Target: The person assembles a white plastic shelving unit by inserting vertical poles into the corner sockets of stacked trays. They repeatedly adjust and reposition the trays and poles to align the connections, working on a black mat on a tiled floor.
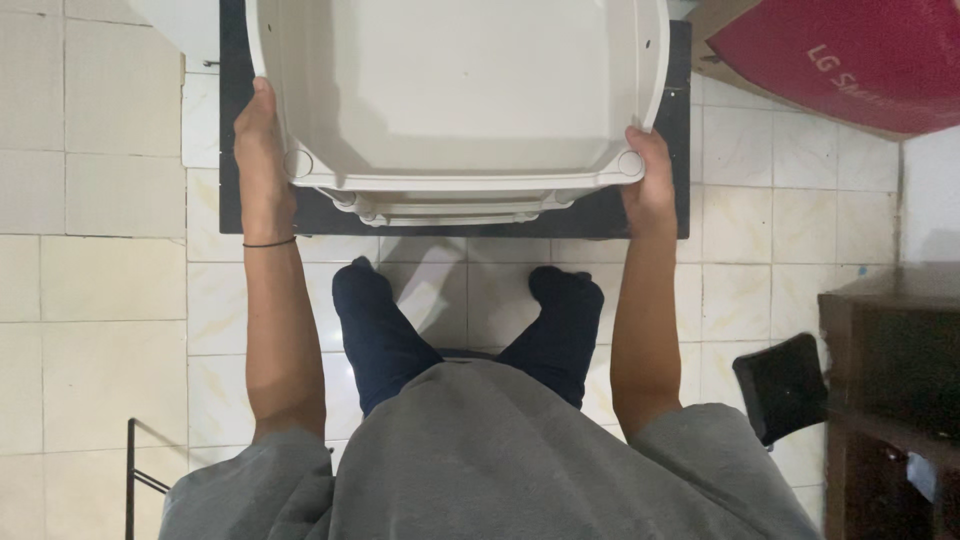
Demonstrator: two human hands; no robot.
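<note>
Spanning the space between both hands, a white plastic tub (pixel 455 90) is held above a black base (pixel 450 215), left grip (pixel 262 165) and right grip (pixel 650 175) clamped on its near corners, needing level lifting.

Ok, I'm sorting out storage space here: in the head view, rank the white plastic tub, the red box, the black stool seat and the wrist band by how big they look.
1. White plastic tub, held at both sides by left hand and right hand.
2. Red box, cut off by the frame, so unsure.
3. Black stool seat.
4. Wrist band.
</note>
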